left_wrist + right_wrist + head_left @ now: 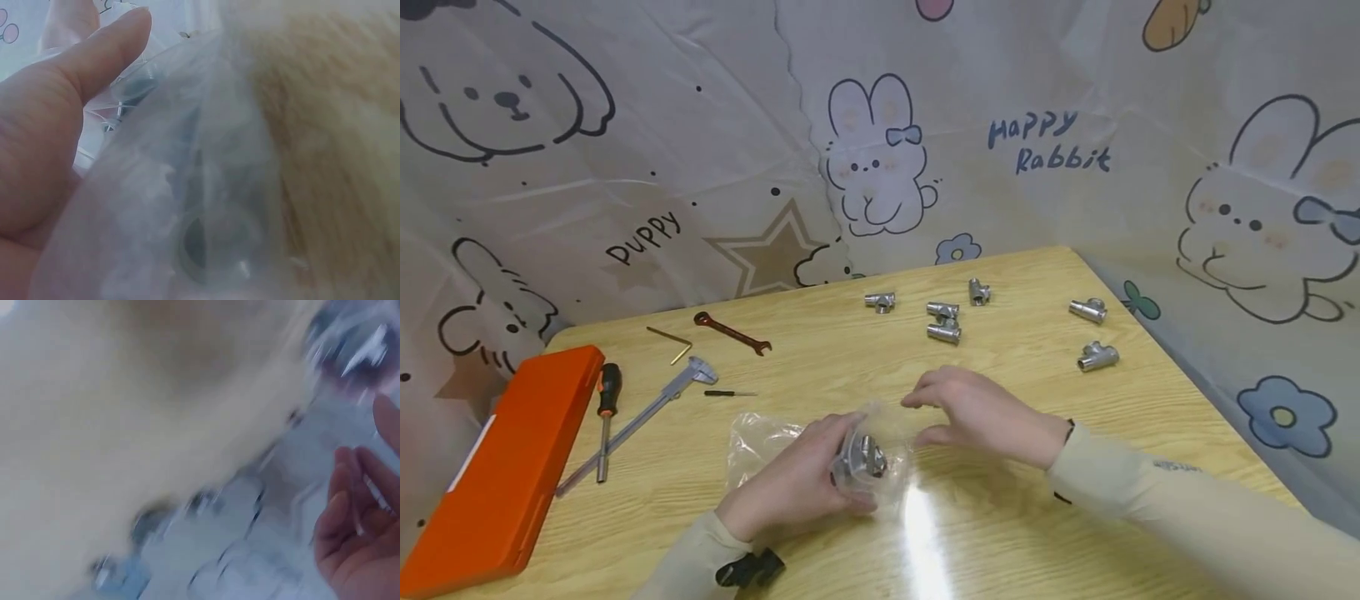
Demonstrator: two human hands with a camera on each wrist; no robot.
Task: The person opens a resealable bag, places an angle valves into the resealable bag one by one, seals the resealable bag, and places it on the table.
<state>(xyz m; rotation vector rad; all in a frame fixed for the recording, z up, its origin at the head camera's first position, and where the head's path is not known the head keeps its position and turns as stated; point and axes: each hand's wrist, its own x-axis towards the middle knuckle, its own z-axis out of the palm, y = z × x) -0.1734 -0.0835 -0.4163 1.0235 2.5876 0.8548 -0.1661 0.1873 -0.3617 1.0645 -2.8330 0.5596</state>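
Note:
My left hand [801, 483] grips a clear plastic bag [886, 419], its mouth facing right. Shiny metal tee fittings [869, 457] show inside the bag; how many cannot be told. In the left wrist view the bag [156, 206] hangs beside the thumb, and a round fitting end [215, 247] shows dimly through the plastic. Just right of the bag mouth is my right hand [977, 412], thumb and fingers apart and nothing seen between them. The right wrist view is blurred; there the right hand [362, 531] has loosely bent fingers below the bagged metal [356, 353].
Several metal tees [943, 322] lie at the table's back and right [1097, 357]. On the left are an orange case [512, 467], a screwdriver [607, 408], a caliper [655, 408], a small screwdriver [722, 392], a hex key [672, 337] and a wrench [733, 333]. A printed curtain [700, 167] hangs behind.

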